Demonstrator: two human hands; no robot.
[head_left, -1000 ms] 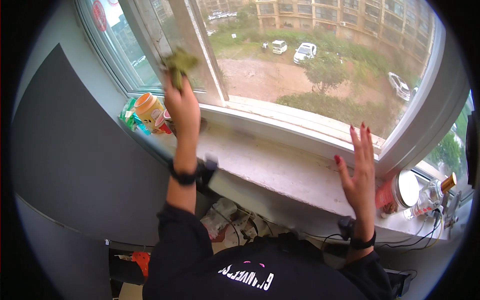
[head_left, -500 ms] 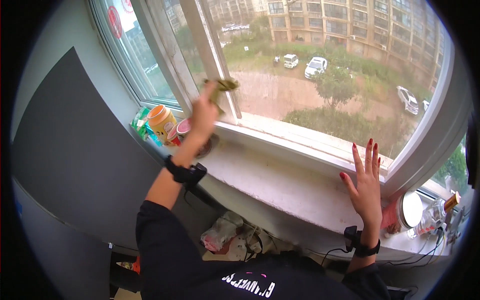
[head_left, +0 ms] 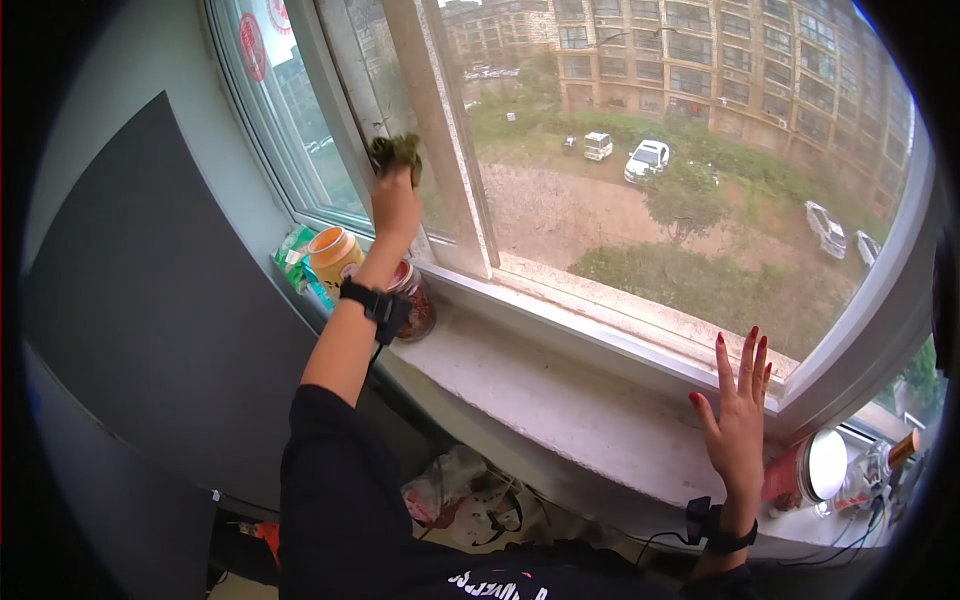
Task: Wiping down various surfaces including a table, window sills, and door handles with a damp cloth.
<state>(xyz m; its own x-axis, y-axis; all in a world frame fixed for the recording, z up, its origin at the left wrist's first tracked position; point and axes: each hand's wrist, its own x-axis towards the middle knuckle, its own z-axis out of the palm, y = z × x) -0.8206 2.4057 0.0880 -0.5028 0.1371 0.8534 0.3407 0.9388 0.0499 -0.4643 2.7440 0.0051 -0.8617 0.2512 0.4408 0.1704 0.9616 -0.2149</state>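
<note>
My left hand is raised against the window pane left of the white window post. It grips a crumpled green cloth pressed to the glass. My right hand rests flat with fingers spread on the white windowsill, near the lower window frame at the right. It holds nothing.
An orange-lidded jar, a glass jar and green packets stand at the sill's left end. A red can and a clear bottle stand at the right end. A dark panel leans on the left wall. Bags and cables lie below the sill.
My left hand has moved the green cloth left and up, from the window post onto the left pane. My right hand stays flat on the sill.
</note>
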